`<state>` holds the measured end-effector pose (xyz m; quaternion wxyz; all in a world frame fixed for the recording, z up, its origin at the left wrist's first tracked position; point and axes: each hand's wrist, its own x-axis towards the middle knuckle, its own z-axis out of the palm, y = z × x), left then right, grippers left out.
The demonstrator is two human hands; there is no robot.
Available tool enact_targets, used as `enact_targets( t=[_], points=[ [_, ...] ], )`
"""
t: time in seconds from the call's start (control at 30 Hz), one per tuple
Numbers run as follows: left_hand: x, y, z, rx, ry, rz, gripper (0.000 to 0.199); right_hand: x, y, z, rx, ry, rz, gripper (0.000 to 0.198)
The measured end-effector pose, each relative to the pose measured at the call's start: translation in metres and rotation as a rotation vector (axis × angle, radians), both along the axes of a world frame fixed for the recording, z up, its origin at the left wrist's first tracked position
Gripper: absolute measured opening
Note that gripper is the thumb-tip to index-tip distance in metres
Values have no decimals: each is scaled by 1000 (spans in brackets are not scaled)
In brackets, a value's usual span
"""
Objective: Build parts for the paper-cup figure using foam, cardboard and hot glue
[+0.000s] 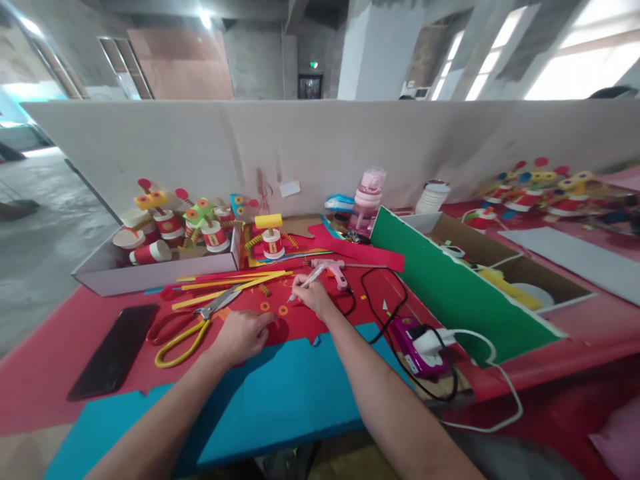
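My right hand (311, 295) is closed round a white pen (314, 275), its tip pointing down at the red table surface. Near that tip lies a small orange paper ring with a dark centre (283, 310); a second orange ring (265, 306) is just to its left. My left hand (246, 335) rests on the table with the index finger stretched toward the rings and the other fingers loosely bent, nothing visible in it. Left of it are large scissors (213, 309) with red and yellow handles. A pink glue gun (339, 272) lies behind my right hand.
Yellow paper strips (235, 281) lie behind the scissors, with a black phone (114, 350) at left. A white box (160, 275) holds paper-cup figures; another cup figure (273, 244) stands mid-table. At right are a green-sided box (450, 287) and a purple power strip (420, 347) with cables.
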<state>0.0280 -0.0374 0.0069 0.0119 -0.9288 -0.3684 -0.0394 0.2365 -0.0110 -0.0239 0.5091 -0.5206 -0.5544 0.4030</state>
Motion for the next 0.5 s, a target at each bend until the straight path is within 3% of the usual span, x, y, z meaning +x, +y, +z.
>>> enact_targets(
  t=[0.3,0.5],
  points=[
    [-1,4,-3,-18,155,-26,53,-6,-6,6,9,-123,29,5],
    [0,5,-5,-48,143,-40,53,-7,-8,5,37,-222,24,4]
  ],
)
